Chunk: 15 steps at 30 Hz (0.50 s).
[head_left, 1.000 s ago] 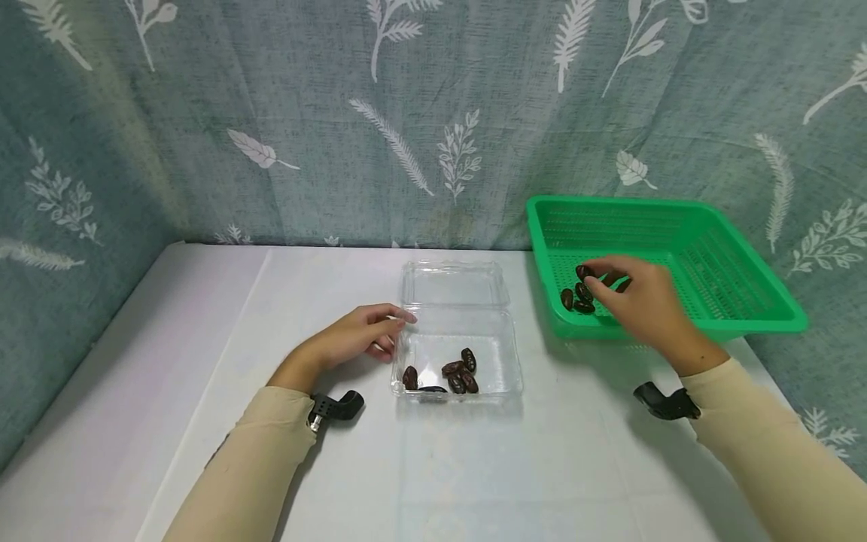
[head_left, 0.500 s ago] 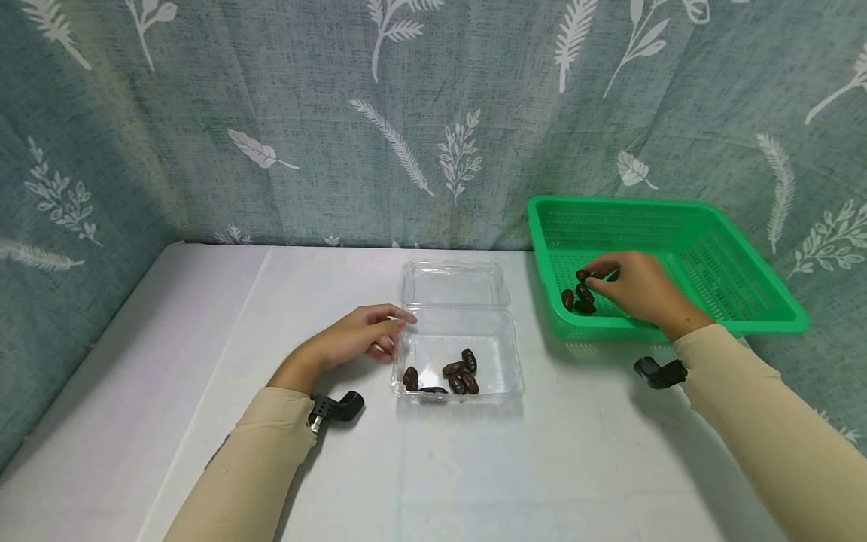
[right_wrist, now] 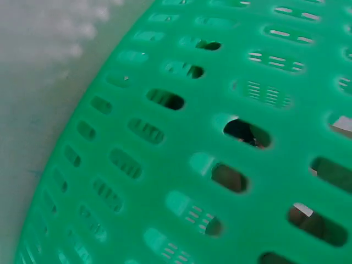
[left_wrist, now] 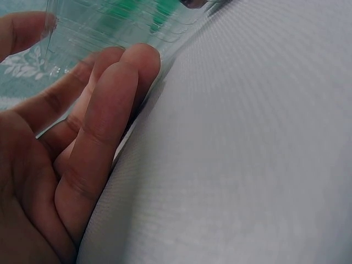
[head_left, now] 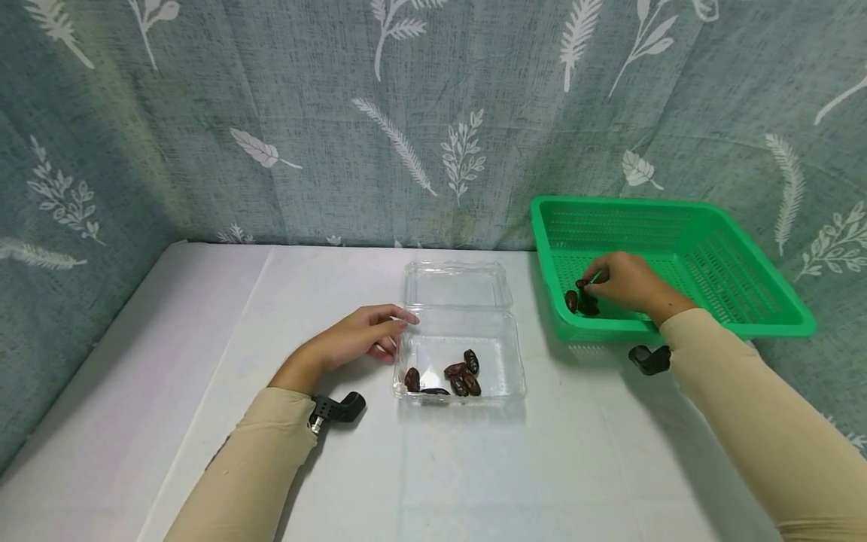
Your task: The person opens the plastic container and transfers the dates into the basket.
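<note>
A clear plastic clamshell box [head_left: 501, 361] lies with its lid [head_left: 457, 286] folded back. Several dark brown dates [head_left: 463, 376] are grouped inside it, with two more near its front left corner. My left hand [head_left: 359, 335] rests at the box's left side, fingers relaxed, fingertips touching its edge; the left wrist view shows the fingers [left_wrist: 110, 104] against the plastic. Inside the green basket [head_left: 759, 293], my right hand [head_left: 626, 282] pinches a date [head_left: 581, 284] between thumb and fingertips. Other dates [head_left: 572, 302] lie just below it, partly overlapping from this angle.
The basket stands at the back right, its slotted wall [right_wrist: 181, 132] filling the right wrist view and hiding most of that hand. White cloth [head_left: 325, 474] covers the table. A patterned curtain [head_left: 305, 113] hangs behind it.
My right hand has shifted slightly left and lower inside the basket, bringing the date at its fingertips closer to the others. The left hand and the box stay put.
</note>
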### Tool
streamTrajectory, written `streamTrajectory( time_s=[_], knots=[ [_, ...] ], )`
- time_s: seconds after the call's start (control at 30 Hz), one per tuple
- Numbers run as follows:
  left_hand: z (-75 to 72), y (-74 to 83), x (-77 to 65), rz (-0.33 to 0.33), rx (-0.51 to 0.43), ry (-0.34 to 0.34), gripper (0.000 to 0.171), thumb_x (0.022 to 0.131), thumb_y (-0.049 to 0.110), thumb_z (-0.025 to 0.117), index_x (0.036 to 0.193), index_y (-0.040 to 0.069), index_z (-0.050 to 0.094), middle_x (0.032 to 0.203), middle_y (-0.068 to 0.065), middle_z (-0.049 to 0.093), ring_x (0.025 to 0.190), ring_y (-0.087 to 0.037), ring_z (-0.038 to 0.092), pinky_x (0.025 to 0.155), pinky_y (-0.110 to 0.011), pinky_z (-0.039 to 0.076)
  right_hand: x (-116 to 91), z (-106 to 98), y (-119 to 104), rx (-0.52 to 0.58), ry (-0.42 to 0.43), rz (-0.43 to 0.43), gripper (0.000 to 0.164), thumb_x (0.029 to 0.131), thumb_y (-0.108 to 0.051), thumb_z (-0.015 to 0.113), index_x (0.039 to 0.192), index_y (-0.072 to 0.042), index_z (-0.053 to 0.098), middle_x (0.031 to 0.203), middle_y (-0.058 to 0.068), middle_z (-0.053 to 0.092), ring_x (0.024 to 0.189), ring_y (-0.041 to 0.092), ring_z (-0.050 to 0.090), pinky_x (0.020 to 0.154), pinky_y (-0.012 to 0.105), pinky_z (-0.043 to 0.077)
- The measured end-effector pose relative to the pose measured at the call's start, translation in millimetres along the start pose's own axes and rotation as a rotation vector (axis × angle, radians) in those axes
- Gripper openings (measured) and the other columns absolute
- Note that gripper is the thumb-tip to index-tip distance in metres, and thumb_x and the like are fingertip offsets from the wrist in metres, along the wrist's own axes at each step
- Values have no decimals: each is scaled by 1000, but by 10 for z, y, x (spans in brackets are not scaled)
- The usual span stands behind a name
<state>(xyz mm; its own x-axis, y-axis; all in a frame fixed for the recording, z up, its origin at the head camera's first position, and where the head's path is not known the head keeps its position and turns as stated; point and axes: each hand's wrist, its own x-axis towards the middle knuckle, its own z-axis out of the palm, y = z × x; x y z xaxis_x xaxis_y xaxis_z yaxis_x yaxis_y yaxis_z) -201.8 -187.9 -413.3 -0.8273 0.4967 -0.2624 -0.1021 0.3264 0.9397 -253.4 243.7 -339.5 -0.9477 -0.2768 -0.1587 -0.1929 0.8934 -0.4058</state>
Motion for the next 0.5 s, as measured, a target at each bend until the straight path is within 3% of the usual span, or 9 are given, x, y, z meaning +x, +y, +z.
streamTrajectory(
  time_s=[0.5],
  knots=[
    [19, 20, -7, -2, 15, 7, 40, 104, 31, 54, 136, 7, 58, 98, -7, 55, 78, -13, 63, 76, -32, 61, 21, 41, 16, -14, -47, -1, 22, 94, -11, 67, 111, 3, 71, 93, 17, 69, 77, 26, 62, 65, 39, 51]
  ],
)
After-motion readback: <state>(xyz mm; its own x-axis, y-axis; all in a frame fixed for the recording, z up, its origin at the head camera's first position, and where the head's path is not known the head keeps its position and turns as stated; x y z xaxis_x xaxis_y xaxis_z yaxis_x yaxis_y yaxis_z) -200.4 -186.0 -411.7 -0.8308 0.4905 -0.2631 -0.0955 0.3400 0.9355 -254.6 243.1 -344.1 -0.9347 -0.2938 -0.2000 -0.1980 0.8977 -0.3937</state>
